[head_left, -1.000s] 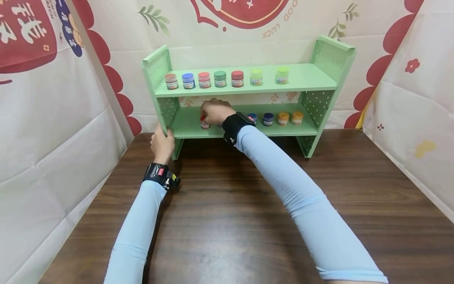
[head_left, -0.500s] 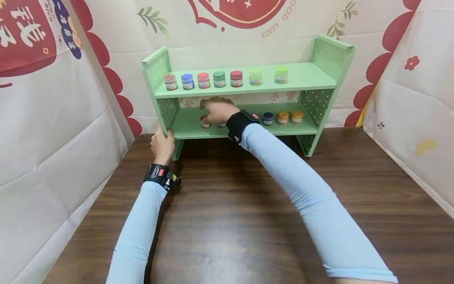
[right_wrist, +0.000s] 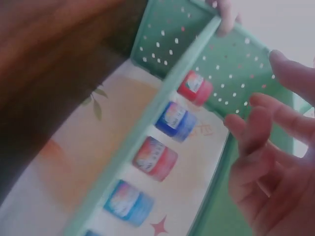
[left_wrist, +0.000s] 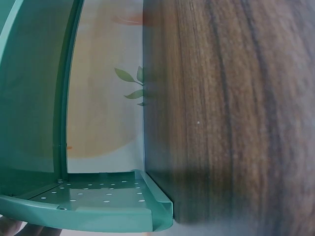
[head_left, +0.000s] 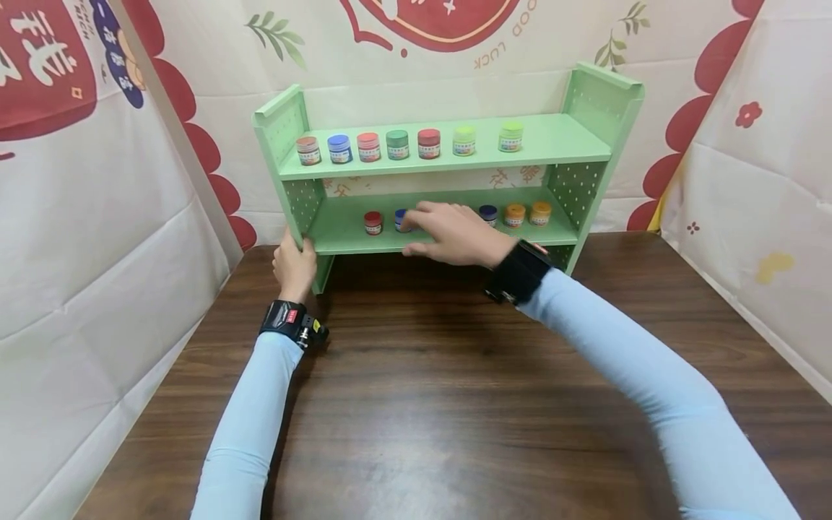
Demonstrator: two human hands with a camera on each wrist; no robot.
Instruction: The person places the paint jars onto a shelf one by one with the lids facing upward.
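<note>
A two-tier green shelf (head_left: 448, 160) stands at the back of the table. My left hand (head_left: 295, 269) grips its left side panel; some of these fingers (right_wrist: 226, 17) show over the panel in the right wrist view. In front of the lower tier, my right hand (head_left: 458, 235) is spread and holds nothing. Near its fingertips stand a red paint jar (head_left: 373, 223) and a blue paint jar (head_left: 400, 220). The right hand hides further jars in the head view, but a reddish jar (right_wrist: 155, 158) and a light blue jar (right_wrist: 129, 202) show in the right wrist view.
Along the upper tier stand several paint jars, from a brownish one (head_left: 308, 151) to a light green one (head_left: 510, 136). A dark blue jar (head_left: 488, 214) and two orange jars (head_left: 527, 214) are at the lower right. Printed cloth (head_left: 448, 94) hangs behind the brown table (head_left: 416, 404).
The right hand has let go of the red jar on the lower tier and drawn back to the right, its fingers opening. The left hand stays on the side panel.
</note>
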